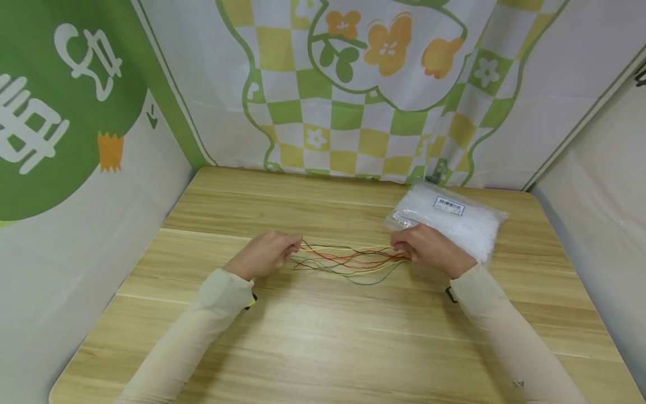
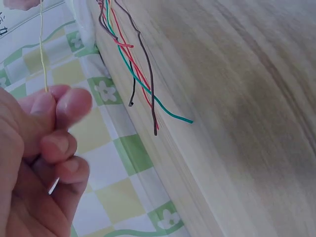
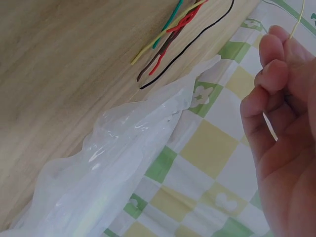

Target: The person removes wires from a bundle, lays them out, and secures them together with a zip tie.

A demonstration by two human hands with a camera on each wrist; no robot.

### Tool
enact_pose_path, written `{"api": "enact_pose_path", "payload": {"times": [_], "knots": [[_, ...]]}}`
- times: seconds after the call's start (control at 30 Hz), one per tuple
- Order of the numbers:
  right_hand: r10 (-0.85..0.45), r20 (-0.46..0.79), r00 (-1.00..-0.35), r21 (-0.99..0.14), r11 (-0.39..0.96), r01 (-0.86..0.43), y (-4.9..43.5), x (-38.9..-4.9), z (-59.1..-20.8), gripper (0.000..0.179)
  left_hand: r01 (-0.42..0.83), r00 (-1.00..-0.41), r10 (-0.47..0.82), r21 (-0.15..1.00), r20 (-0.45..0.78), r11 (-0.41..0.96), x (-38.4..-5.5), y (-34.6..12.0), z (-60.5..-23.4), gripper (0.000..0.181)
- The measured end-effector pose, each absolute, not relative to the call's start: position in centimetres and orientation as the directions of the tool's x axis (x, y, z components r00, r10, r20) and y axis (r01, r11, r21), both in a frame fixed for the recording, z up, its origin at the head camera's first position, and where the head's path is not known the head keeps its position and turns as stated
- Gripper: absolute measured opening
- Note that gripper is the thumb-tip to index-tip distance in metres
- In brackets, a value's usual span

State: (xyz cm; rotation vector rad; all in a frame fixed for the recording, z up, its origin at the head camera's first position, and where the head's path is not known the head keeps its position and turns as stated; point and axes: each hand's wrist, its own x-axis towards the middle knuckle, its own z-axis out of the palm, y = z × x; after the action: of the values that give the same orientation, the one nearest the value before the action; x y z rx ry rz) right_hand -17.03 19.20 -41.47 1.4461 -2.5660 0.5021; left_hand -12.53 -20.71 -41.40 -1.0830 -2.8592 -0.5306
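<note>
A thin yellow wire (image 2: 42, 54) stretches between both hands. My left hand (image 1: 270, 252) pinches one end between thumb and forefinger, the other fingers curled toward the palm. At the other end my right hand (image 1: 431, 247) pinches the same wire (image 3: 298, 17) between thumb and fingertips. A loose bunch of wires (image 1: 348, 261) in red, green, yellow and dark colours lies on the table below and between the hands. In the left wrist view a green wire (image 2: 173, 114) splays out from the bunch; in the right wrist view a black wire (image 3: 190, 47) lies along its edge.
Behind and beside my right hand lies a clear plastic bag (image 1: 424, 205) with white contents and a barcode label (image 1: 449, 206). A checkered curtain (image 1: 348, 115) hangs along the back edge of the wooden table (image 1: 323, 342). Fabric walls (image 1: 161, 157) flank both sides.
</note>
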Motion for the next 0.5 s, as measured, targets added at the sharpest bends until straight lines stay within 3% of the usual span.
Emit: {"api": "enact_pose_path", "payload": {"times": [0.27, 0.5], "knots": [[-0.818, 0.286, -0.499, -0.184, 0.464, -0.867, 19.18, -16.88, -41.61, 0.031, 0.642, -0.765, 0.607, 0.184, 0.213, 0.744, -12.82, -20.25, -41.5, 0.029], [-0.825, 0.275, -0.494, -0.191, 0.457, -0.869, 19.37, -16.68, -41.72, 0.032, 0.63, -0.774, 0.598, 0.163, 0.206, 0.759, -12.73, -19.95, -41.73, 0.036]]}}
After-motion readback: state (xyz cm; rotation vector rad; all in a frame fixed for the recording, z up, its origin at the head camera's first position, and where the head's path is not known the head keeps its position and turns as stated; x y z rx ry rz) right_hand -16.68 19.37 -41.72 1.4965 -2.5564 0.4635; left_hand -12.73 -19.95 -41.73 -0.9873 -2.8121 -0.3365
